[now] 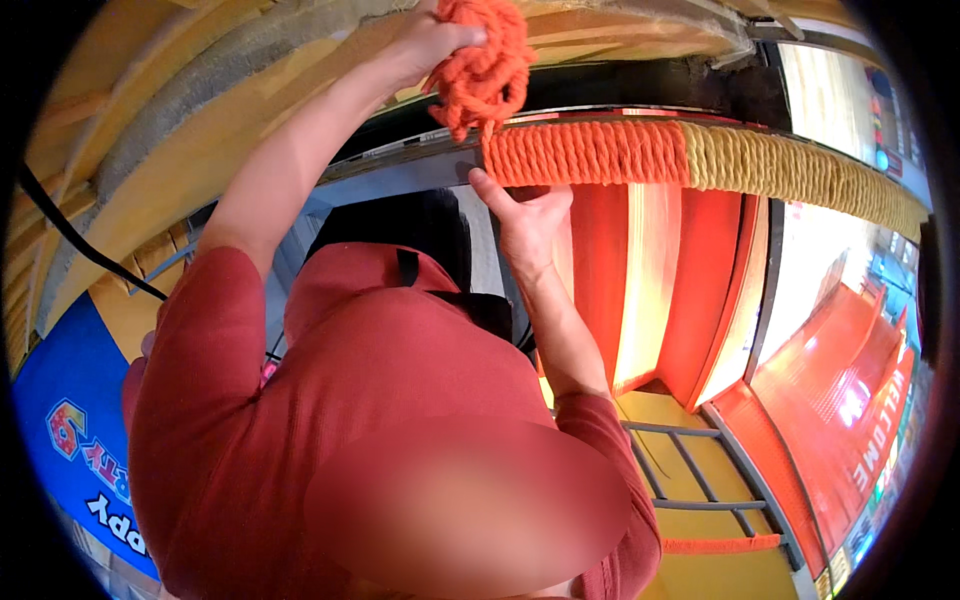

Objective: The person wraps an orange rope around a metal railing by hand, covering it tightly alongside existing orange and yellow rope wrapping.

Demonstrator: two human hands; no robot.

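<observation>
A thick bundle of orange rope [485, 75] hangs at the top, and my left hand [445, 45] is closed around it. From the bundle a strand drops to the near end of the orange rope wrapping [590, 153], whose tight turns lie side by side around a long beam [400, 172]. Farther right, the same beam is wrapped in tan rope [800, 168]. My right hand [530, 225] grips the beam from below, thumb against its face at the left end of the orange turns. Its other fingers are hidden behind the beam.
Red and yellow panels [640, 290] rise behind the beam. A grey ladder-like metal frame [710, 470] stands at lower right, beside a lit red sign [840, 390]. A blue banner [75, 400] is at lower left, and a black cable [80, 235] runs along the left.
</observation>
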